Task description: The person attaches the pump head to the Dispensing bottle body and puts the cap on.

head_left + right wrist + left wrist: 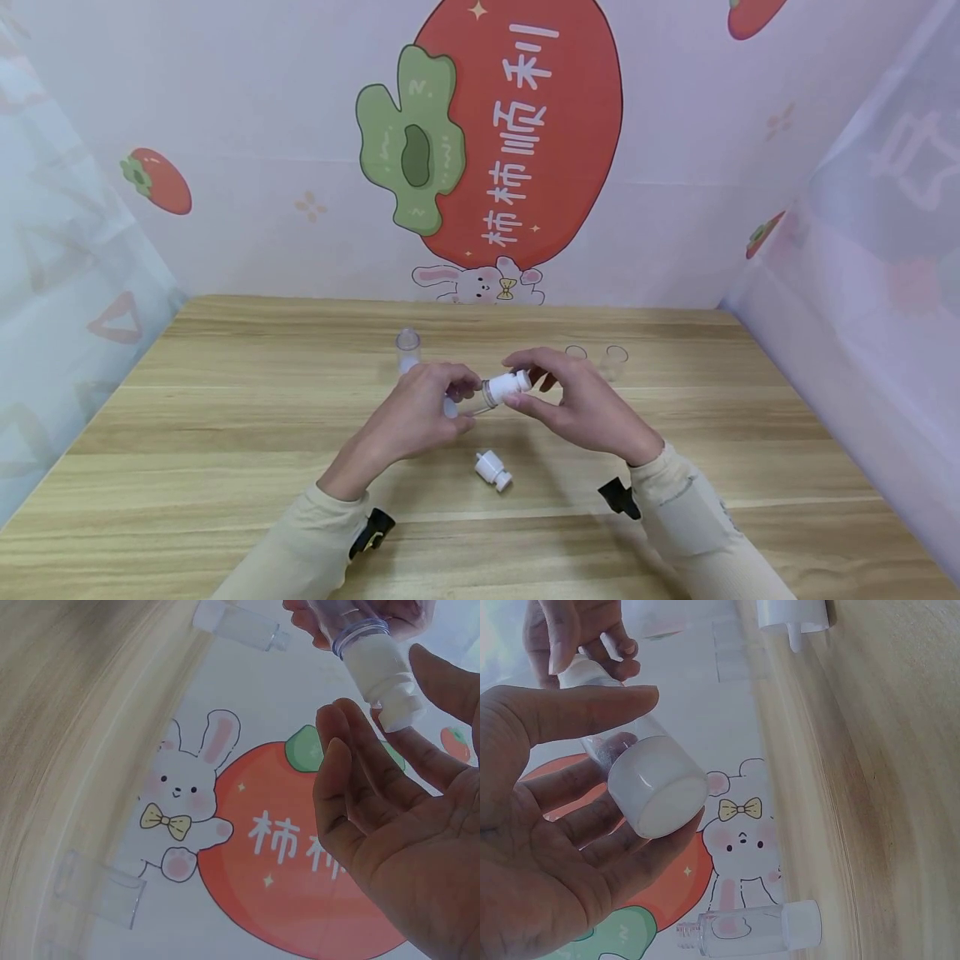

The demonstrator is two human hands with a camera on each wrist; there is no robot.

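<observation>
My left hand point(431, 408) grips a clear bottle with a white base point(658, 787), tilted above the table. On the bottle's neck sits a white pump head point(508, 386), pointing toward my right hand point(577, 400). That hand is spread around the pump head, thumb beside it and fingers loosely bent, as the right wrist view shows; whether the fingertips touch it I cannot tell. A loose white pump head point(492, 470) lies on the table below the hands, its stem visible in the left wrist view. A second clear bottle point(742, 931) stands upright behind my left hand, its threaded neck bare.
Two clear caps stand behind my right hand: one cap point(613, 362) to the right and another cap point(576, 352) partly hidden by the hand. The wooden table point(225, 433) meets a printed backdrop point(262, 258) at the back and sheets at both sides.
</observation>
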